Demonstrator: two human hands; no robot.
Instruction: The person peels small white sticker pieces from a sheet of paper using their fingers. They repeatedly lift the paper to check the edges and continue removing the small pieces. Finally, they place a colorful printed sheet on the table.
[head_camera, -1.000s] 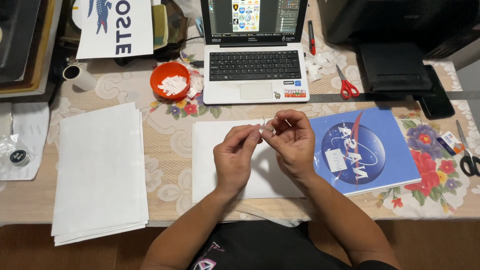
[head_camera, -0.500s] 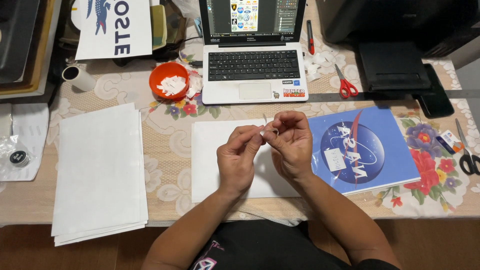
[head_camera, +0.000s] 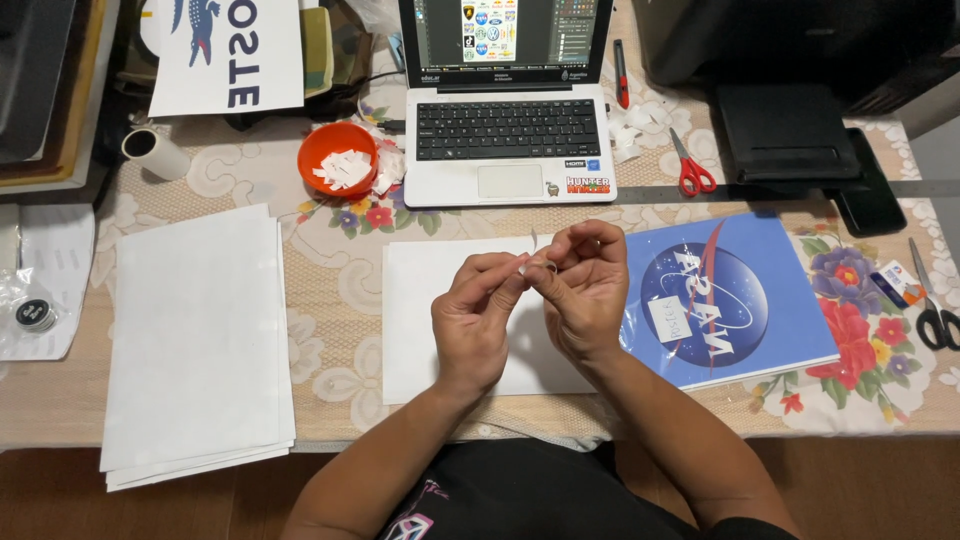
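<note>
Nearest to the person, the two hands met above a white sheet (head_camera: 420, 310) that lay flat on the surface (head_camera: 330, 250). The left hand (head_camera: 478, 325) and the right hand (head_camera: 583, 290) were pressed fingertip to fingertip, both pinching a small white scrap (head_camera: 533, 262) between them; a thin sliver of it stuck up just above the fingers. To the left lay a stack of white paper (head_camera: 195, 340), well apart from the hands. Just beside the right hand sat a blue folder (head_camera: 735, 300) with a small pale label. Farther back stood an orange bowl (head_camera: 338, 160) holding white paper bits, next to an open laptop (head_camera: 508, 110). Red-handled scissors (head_camera: 690, 170) lay to the laptop's right, and a second, black-handled pair (head_camera: 935, 315) near the right edge.
</note>
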